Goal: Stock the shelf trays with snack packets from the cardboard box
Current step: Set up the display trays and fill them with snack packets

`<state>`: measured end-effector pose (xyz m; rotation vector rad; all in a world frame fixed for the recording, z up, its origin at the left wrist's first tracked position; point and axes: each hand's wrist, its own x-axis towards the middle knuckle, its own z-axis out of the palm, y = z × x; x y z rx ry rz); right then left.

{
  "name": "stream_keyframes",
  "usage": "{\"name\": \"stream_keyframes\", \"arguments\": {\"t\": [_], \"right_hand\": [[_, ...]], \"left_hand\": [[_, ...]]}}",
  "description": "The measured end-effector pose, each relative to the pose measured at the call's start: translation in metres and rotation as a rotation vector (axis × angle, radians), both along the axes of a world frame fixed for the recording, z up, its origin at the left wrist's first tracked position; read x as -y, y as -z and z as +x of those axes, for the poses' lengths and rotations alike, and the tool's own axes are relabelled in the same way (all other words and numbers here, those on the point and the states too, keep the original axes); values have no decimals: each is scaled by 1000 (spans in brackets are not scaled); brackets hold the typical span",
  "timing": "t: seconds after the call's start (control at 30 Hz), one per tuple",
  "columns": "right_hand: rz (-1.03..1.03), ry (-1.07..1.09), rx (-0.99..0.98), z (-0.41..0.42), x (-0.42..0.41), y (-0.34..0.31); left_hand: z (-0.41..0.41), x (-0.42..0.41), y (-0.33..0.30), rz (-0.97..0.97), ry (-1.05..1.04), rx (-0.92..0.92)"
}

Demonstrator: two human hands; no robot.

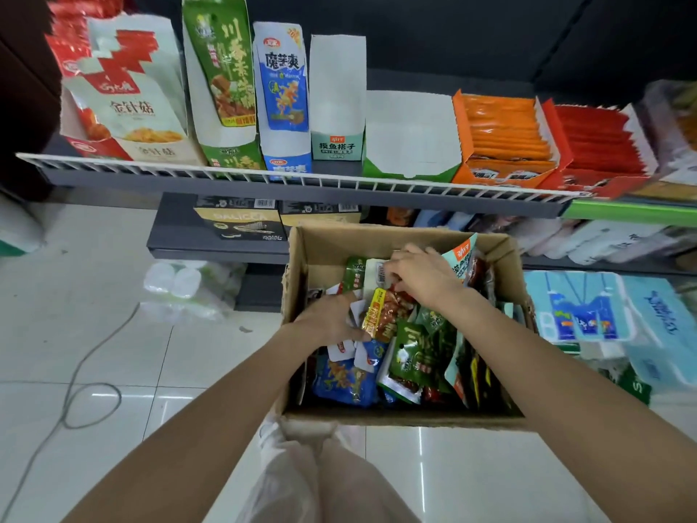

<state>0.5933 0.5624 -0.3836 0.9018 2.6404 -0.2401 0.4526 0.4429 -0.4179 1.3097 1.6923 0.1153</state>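
Both hands are down in the open brown cardboard box (407,419), our landmark on the floor below the shelf. Our left hand (332,318), at the box's left side, curls its fingers over white-backed packets, pinching them as far as we can tell. Our right hand (422,275), toward the box's far end, pinches a small white packet with a barcode (379,271). Between them lies a red and yellow foil packet (388,315); nearer us sit a blue packet (347,379) and a green packet (409,358). We judge these light, soft and slippery, best taken by a sealed edge. Above the box, the empty white cardboard tray with a green front (411,137) offers open room; the shelf's white wire rail (301,179) must be cleared.
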Motion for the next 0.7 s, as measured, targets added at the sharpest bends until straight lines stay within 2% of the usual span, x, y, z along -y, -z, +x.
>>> {"name": "stream_keyframes", "arguments": {"t": [0.13,0.27,0.33,0.4,0.47,0.57,0.7], "right_hand": [[-228,266,-217,10,10,-3],[-327,441,-448,15,19,-12],[-334,514,-583,17,19,-22],[-305,531,-643,18,18,-30],[-242,503,-634,17,18,-32],[-114,431,-560,11,20,-29],[28,326,-202,2,18,-16]], "left_hand": [[-3,3,0,-20,-59,142],[-7,2,-8,-81,-59,196],[-7,-2,-14,-144,-146,256],[-8,-8,-16,-101,-243,212],[-10,-19,-14,10,-293,56],[-10,-33,-13,40,-281,-138],[-9,-43,-2,-46,-200,-224]]}}
